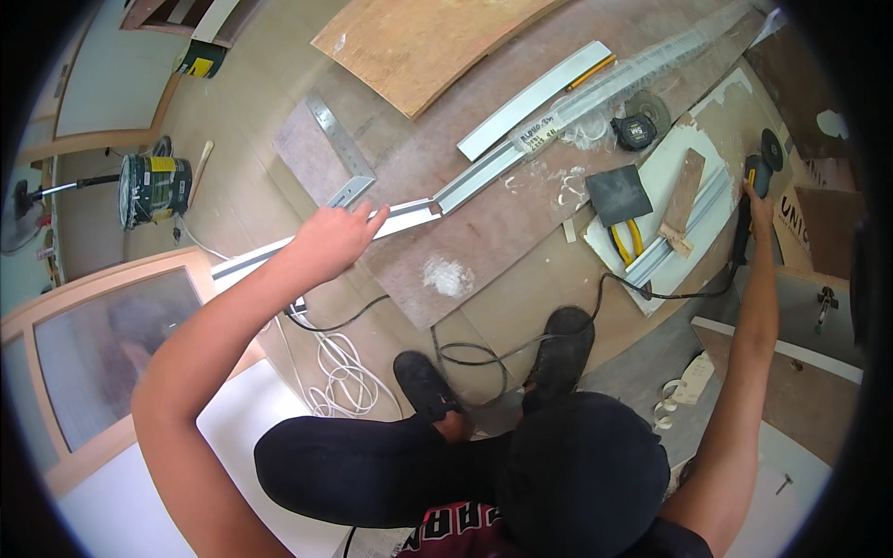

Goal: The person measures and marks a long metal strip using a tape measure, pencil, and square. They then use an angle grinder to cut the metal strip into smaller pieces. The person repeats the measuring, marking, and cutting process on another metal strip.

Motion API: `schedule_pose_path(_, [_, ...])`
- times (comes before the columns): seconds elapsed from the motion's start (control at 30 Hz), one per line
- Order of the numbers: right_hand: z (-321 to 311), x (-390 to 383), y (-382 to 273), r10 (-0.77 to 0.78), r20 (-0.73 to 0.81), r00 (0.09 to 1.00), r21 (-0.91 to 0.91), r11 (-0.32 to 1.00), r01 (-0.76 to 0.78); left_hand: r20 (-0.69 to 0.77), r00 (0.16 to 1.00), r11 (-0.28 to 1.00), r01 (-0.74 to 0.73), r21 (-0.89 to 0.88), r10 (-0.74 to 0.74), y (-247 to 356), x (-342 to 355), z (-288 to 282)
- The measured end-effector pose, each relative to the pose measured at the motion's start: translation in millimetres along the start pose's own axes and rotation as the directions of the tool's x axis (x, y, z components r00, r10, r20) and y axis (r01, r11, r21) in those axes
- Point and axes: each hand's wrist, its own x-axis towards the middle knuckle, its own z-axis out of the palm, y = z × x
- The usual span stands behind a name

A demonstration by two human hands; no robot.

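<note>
My left hand [337, 240] is closed over a white metal channel [406, 219] that slants across the floor boards, one finger stretched along it. At its far end that channel meets a second channel [479, 179] at a slight bend, with a dark gap at the joint. This second piece runs up into clear plastic wrap [614, 98]. Out to the right, my right hand [761, 209] grips the body of an angle grinder [758, 172], held with its disc upward and away from the channels. A metal try square [337, 139] lies just beyond my left hand.
A tape measure [635, 132], black sandpaper sheet [619, 195], yellow-handled pliers [630, 240] and wood block [685, 191] lie right of centre. Black cord [605, 298] loops around my shoes; white cable [344, 372] coils at left. A framed glass door [112, 344] stands left, near a paint bucket [153, 192].
</note>
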Motion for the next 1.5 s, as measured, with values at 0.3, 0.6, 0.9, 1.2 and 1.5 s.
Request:
schedule_pose_path(0.3, [13,-161,-110,-0.274,-0.584,0.764,0.246,0.837,0.488,-0.373,0.901,0.899,-0.043,0.435,0.223,-20,35,-36])
schedule_pose_path(0.6, [72,-462,-265,-0.866,-0.058,0.497,0.351,0.448,0.822,-0.54,0.77,0.854,-0.012,0.52,0.34,-52,101,-39])
schedule_pose_path(0.9, [198,-578,-312,-0.97,0.24,-0.026,0.083,-0.006,0.997,-0.754,0.644,0.972,0.234,0.034,-0.129,-20,-72,160])
schedule_pose_path(1.2, [204,-628,-337,-0.898,0.438,0.028,-0.077,-0.006,0.997,-0.505,0.71,0.424,-0.313,-0.85,-0.49,-33,-43,258])
schedule_pose_path(1.5, [104,-674,-266,-0.881,0.337,0.331,0.131,0.392,0.91,-0.748,0.546,0.639,-0.432,-0.637,-0.377,-54,78,160])
